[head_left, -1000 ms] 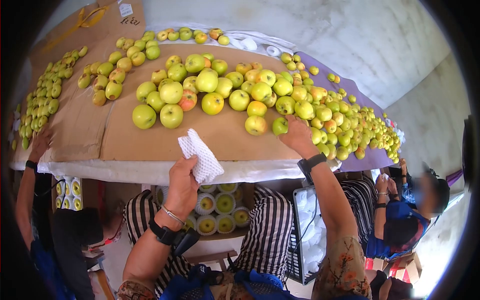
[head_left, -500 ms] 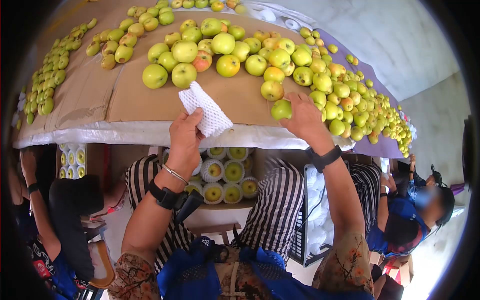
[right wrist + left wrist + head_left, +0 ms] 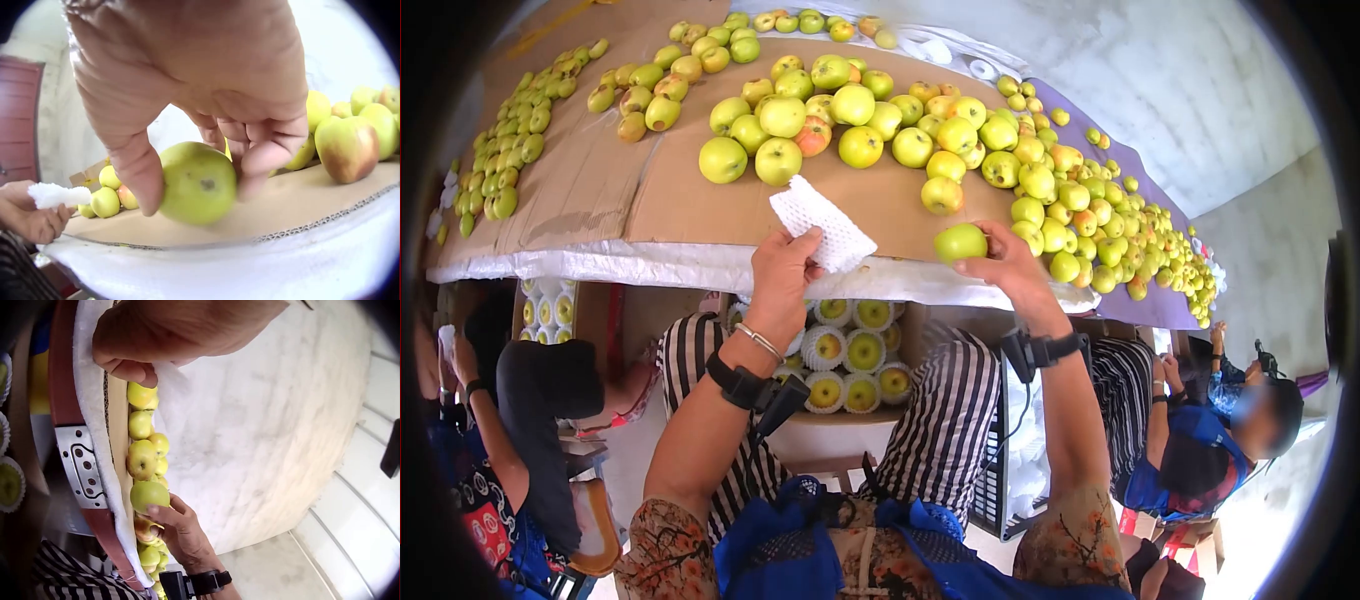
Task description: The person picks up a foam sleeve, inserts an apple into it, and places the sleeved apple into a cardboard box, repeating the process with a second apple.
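My right hand (image 3: 1012, 265) grips a green apple (image 3: 960, 243) at the front edge of the cardboard-covered table (image 3: 800, 225). In the right wrist view the thumb and fingers hold this apple (image 3: 199, 183) from two sides, and a dark spot shows on its skin. My left hand (image 3: 783, 275) pinches a white foam net sleeve (image 3: 825, 224), flat and tilted, over the table's front edge. Beyond both hands lies a loose pile of green and reddish apples (image 3: 852, 104). The left wrist view shows the left hand (image 3: 181, 334) from close up, its sleeve only a pale blur.
Below the table edge, an open box holds apples in foam nets (image 3: 864, 351). A dark crate (image 3: 990, 470) of white foam sleeves stands right of my knees. More apples (image 3: 1120, 225) cover the purple cloth at right. People sit on both sides.
The right hand has taken the green apple away from the pile, toward the table's front edge and me. The left hand keeps the foam sleeve. The view has tilted downward.
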The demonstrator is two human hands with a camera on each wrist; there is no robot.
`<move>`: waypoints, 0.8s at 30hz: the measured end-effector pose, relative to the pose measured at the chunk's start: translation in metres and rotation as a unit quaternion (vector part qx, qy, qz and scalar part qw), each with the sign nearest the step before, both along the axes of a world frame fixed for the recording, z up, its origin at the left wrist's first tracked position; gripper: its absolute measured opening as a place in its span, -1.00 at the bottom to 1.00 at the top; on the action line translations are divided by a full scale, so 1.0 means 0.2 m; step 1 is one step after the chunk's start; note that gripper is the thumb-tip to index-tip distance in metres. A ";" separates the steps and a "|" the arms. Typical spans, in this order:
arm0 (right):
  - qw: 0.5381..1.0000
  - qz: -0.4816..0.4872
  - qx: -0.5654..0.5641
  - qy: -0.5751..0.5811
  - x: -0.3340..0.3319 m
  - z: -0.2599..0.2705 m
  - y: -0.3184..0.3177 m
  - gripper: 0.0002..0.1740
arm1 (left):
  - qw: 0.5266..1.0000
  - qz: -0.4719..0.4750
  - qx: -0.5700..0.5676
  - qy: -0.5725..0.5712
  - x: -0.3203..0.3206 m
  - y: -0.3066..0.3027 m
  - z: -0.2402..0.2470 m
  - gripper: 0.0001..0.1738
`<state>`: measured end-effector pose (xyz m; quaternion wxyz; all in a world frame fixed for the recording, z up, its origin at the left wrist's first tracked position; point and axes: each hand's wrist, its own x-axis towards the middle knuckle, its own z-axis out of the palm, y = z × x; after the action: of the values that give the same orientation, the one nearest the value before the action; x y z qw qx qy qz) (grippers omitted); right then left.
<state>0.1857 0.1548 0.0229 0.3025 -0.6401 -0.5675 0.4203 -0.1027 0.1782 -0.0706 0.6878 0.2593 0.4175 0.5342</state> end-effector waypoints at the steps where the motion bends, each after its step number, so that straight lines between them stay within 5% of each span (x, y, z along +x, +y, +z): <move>1: 0.998 0.014 -0.006 0.054 -0.04 0.04 -0.04 -0.30 | 1.000 0.008 -0.001 -0.003 0.01 -0.01 0.01 -0.78; 7: 0.944 0.112 -0.063 0.303 -0.31 0.08 -0.28 -0.18 | 0.998 0.060 0.032 -0.002 0.06 -0.03 0.06 -0.70; 10: 0.920 0.076 -0.047 0.381 -0.42 -0.04 -0.28 -0.14 | 0.996 0.052 0.073 0.026 0.06 -0.08 0.13 -0.69; 15: 0.880 0.016 -0.064 0.471 -0.46 -0.16 -0.21 -0.32 | 0.999 -0.007 0.042 0.024 0.04 -0.09 0.15 -0.72; 24: 0.823 0.035 -0.050 0.564 -0.42 -0.21 -0.24 -0.29 | 0.997 -0.061 0.041 0.024 0.04 -0.07 0.13 -0.65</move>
<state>0.1015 0.1063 -0.0191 0.5227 -0.2849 -0.2979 0.7463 -0.0948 0.1641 -0.0448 0.6976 0.3248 0.3951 0.5018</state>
